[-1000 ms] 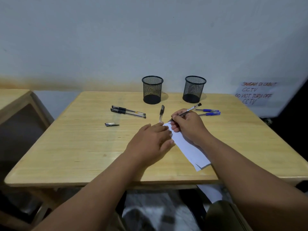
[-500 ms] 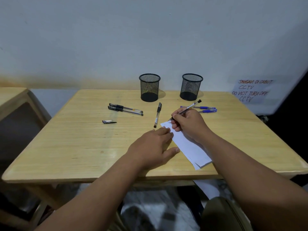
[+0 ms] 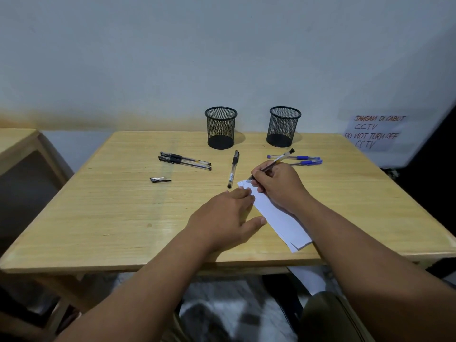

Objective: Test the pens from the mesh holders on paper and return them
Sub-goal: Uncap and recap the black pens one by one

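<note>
Pen under test [image 3: 274, 162]: pinched in right hand [image 3: 278, 187], tip on far corner of paper [image 3: 278, 215], mid-bench [image 3: 98, 206]. Left hand [image 3: 227, 214]: flat, fingers together, pinning paper. Advice: light short strokes, paper kept pinned. Mesh holders [image 3: 220, 127]: far edge.

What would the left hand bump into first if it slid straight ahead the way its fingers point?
Probably the white paper its fingertips already touch, then the right hand writing there; depth is hard to judge.
</note>
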